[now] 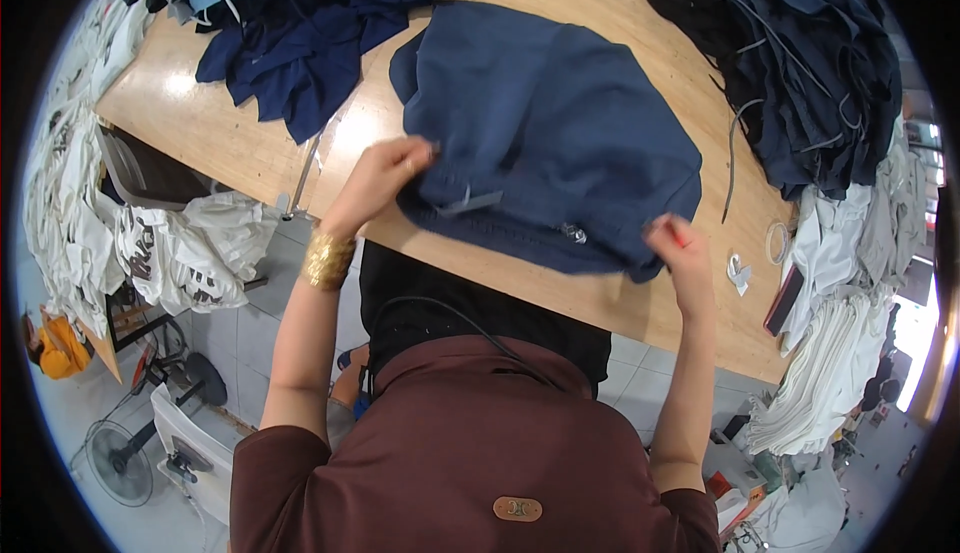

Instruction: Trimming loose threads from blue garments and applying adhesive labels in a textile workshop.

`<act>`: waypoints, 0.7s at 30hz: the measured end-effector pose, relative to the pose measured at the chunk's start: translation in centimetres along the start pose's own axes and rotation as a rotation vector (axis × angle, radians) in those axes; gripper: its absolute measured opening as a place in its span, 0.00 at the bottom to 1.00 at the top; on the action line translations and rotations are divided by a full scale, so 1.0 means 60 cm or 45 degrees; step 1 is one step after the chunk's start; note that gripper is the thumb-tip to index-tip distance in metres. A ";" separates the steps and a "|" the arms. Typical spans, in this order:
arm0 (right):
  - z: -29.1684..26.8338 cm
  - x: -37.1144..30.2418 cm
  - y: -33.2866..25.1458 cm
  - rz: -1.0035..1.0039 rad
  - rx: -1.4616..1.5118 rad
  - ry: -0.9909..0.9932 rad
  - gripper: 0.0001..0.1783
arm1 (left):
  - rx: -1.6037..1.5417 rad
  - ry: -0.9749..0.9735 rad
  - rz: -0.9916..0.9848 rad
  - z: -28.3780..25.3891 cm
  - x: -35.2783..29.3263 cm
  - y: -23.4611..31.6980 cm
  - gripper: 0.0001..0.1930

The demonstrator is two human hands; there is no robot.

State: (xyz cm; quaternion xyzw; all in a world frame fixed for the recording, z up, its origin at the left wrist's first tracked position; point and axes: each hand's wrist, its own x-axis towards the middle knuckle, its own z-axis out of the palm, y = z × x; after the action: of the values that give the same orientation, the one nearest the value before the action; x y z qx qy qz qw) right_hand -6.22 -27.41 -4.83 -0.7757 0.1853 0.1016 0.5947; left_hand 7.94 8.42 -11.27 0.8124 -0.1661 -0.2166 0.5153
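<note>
A dark blue pair of shorts (pixel 560 113) lies on the table in front of me, its gathered waistband turned toward my body. My left hand (pixel 385 175) is closed in a pinch on the waistband's left end. At the opposite end, my right hand (pixel 682 250) grips the fabric, with a small spot of red showing at its fingers. A grey label or tape (pixel 474 201) lies across the waistband near the left hand. Farther right on the band sits a small bunch of pale cord (pixel 574 234). The near edge of the shorts looks slightly blurred.
Navy garments (pixel 290 53) are heaped at the far left of the wooden table (pixel 360 128). Dark clothes with grey drawstrings (pixel 800 73) pile up at the right. A tape roll (pixel 777 243) and a white scrap (pixel 738 274) lie near the right edge. White garments (pixel 190 253) hang at the left.
</note>
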 end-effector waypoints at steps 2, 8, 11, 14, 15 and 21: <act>-0.020 -0.027 -0.016 0.101 -0.434 -0.517 0.05 | 0.039 -0.428 0.044 -0.021 -0.031 0.040 0.08; -0.124 0.056 0.030 0.314 -0.064 0.615 0.11 | -0.157 -0.112 -0.067 -0.037 -0.065 0.075 0.10; -0.130 0.141 0.050 0.218 -0.032 0.611 0.09 | -0.199 -0.013 0.021 -0.007 -0.035 0.112 0.10; -0.034 0.165 -0.017 -0.177 0.309 0.531 0.07 | -0.321 -0.036 0.027 0.022 -0.018 0.135 0.11; 0.011 0.124 -0.085 -0.351 0.174 0.356 0.08 | -0.381 -0.023 0.022 0.026 -0.015 0.136 0.13; 0.133 -0.004 -0.071 -0.933 -0.829 -0.463 0.16 | -1.142 -0.007 -0.400 0.034 0.006 0.067 0.25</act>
State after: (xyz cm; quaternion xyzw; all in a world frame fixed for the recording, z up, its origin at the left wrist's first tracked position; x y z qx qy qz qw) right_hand -4.19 -18.75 -3.16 -0.9042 -0.2457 0.0724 0.3418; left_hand 7.00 4.99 -8.44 0.5244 0.0674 -0.3444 0.7758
